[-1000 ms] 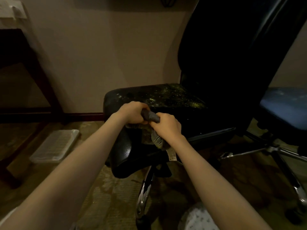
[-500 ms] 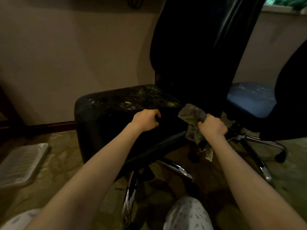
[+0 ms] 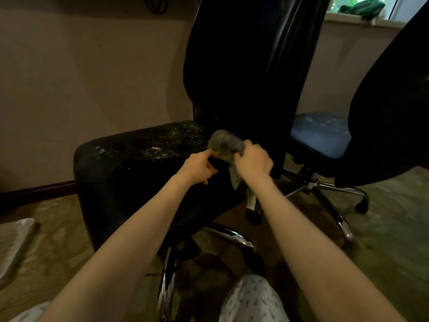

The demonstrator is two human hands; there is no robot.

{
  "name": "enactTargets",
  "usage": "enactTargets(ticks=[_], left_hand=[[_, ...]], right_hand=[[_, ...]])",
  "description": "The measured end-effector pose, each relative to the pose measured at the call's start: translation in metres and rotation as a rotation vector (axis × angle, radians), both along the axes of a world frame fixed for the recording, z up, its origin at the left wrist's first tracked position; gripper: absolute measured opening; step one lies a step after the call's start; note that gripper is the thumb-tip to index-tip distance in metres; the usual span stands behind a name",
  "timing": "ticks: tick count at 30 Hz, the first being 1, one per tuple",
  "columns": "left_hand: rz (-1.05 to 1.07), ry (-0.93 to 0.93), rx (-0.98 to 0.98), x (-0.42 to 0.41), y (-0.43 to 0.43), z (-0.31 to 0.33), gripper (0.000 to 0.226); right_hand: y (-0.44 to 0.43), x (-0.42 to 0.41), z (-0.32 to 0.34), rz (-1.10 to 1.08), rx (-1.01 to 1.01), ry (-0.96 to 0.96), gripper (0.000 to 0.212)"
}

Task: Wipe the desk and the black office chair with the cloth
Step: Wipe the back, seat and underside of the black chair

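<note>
The black office chair [image 3: 130, 168] stands in front of me, its worn, speckled seat to the left and its tall dark backrest [image 3: 246, 66] rising in the middle. A grey cloth [image 3: 224, 142] is bunched at the rear right corner of the seat, by the base of the backrest, with a tail hanging down. My right hand [image 3: 253, 159] grips the cloth from the right. My left hand [image 3: 199, 167] pinches the cloth's left edge with its fingertips, the other fingers curled. The desk is out of view.
A second chair with a blue seat [image 3: 320, 133] and dark backrest [image 3: 390, 112] stands close on the right, its chrome legs [image 3: 334, 212] spread over the carpet. A flat pale tray [image 3: 14, 247] lies on the floor at left. The wall runs behind; my knees show at the bottom.
My left hand, which rested apart on the seat half a second ago, has come right and taken the cloth's edge. The cloth has moved up and left towards the backrest base.
</note>
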State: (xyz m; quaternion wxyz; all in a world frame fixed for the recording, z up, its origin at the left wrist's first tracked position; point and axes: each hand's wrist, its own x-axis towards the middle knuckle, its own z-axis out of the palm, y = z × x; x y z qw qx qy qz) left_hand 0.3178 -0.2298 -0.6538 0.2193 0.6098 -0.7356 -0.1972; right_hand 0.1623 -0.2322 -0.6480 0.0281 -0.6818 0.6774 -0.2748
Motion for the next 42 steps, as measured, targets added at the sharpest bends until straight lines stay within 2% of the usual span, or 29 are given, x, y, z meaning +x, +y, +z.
enactTargets(ticks=[1, 3, 7, 14, 19, 21, 23, 27, 30, 33, 37, 42], left_hand=[[0.035, 0.035, -0.009, 0.001, 0.001, -0.001, 0.040], [0.072, 0.037, -0.032, 0.006, 0.001, -0.004, 0.048], [0.019, -0.139, 0.001, 0.025, 0.001, -0.006, 0.058], [0.040, -0.123, 0.017, 0.058, 0.004, -0.008, 0.043], [0.021, -0.147, 0.004, 0.051, 0.000, -0.006, 0.035], [0.012, -0.118, -0.010, 0.043, 0.001, -0.006, 0.033], [0.043, -0.060, -0.008, 0.041, 0.004, -0.004, 0.034], [0.126, -0.023, -0.026, 0.064, 0.008, 0.002, 0.043], [0.199, -0.066, -0.028, 0.094, 0.016, 0.003, 0.036], [0.308, -0.091, -0.014, 0.125, 0.025, 0.000, 0.028], [0.391, -0.173, 0.091, 0.157, 0.034, -0.006, 0.025], [0.496, -0.205, 0.147, 0.187, 0.049, -0.014, 0.035]], right_hand=[[-0.001, 0.010, -0.010, 0.010, 0.065, 0.046, 0.035], [-0.002, 0.018, -0.026, -0.017, 0.140, 0.097, 0.038], [-0.013, -0.003, -0.029, -0.048, 0.126, 0.101, 0.033], [-0.026, -0.086, -0.016, -0.349, 0.184, 0.180, 0.033], [-0.023, -0.045, 0.006, -0.184, 0.011, 0.075, 0.034], [-0.019, -0.016, 0.004, -0.083, 0.016, 0.052, 0.035], [-0.014, 0.013, -0.006, -0.035, 0.085, 0.119, 0.034], [-0.016, 0.028, -0.016, -0.105, 0.154, 0.204, 0.028], [-0.028, 0.027, -0.009, -0.158, 0.168, 0.150, 0.025], [-0.026, 0.054, -0.008, -0.162, 0.217, 0.179, 0.026], [-0.016, 0.118, 0.001, 0.011, 0.297, 0.197, 0.026], [0.005, 0.195, 0.009, 0.302, 0.379, 0.032, 0.034]])
